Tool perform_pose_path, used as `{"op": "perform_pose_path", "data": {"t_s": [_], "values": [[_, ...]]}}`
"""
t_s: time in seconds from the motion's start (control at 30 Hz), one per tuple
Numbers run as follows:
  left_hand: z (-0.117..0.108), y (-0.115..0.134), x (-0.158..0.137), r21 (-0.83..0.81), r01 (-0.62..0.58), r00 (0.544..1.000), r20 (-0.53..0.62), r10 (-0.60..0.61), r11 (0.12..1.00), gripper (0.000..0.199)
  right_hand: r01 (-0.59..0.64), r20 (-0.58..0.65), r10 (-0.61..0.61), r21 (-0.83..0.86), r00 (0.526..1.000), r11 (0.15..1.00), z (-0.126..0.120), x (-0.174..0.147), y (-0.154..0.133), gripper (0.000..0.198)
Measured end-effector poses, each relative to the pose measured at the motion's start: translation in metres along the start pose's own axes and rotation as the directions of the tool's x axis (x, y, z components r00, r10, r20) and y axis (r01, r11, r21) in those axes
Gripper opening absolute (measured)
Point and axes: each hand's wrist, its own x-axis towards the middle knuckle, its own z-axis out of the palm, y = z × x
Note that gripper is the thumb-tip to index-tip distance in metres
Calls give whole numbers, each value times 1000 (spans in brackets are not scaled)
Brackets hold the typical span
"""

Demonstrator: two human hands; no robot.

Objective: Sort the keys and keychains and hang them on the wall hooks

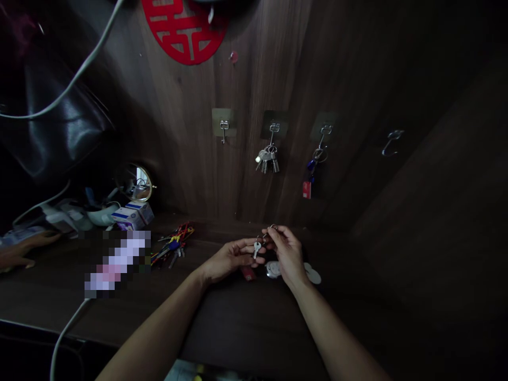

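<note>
My left hand point(228, 260) is closed around a small silver key point(257, 250), which lies over its fingers above the dark shelf. Beside it, my right hand point(289, 254) pinches a thin metal key ring point(273, 227) near the top of the key. A red tag point(248, 273) shows just below my left fingers; whether it hangs from the ring I cannot tell. Partly behind my right hand are a silvery-white object point(273, 269) and a white rounded piece point(313, 273).
On the wall, one bunch of keys point(268, 159) and another with a red tag point(307, 189) hang from hooks. Keys with colourful cords point(174, 246) lie left, near small boxes point(133, 214), a round mirror point(137, 181) and another hand point(29, 248). A white cable point(65, 323) crosses the shelf edge.
</note>
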Motion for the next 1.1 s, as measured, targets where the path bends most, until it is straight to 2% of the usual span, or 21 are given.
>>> {"op": "perform_pose_path", "data": {"t_s": [0.37,0.57,0.77,0.93,1.1], "values": [[-4,-2,1,-6,-14,1000,-16,14,1000,55,58,-1,-58,39,998,998,-3,2,-7,21],[-3,-3,1,13,-3,999,-39,3,1000,59,73,-29,-72,42,997,996,-7,5,-8,31],[1,0,0,62,21,997,-78,-16,998,60,107,-20,-108,-20,994,994,-10,6,-9,30],[0,-1,-1,86,17,996,-86,-10,996,61,167,-65,-177,-142,982,976,-12,6,-14,23],[-1,-2,-2,93,45,996,-75,-38,995,61,187,-55,-196,-142,979,972,-13,6,-14,22]]}}
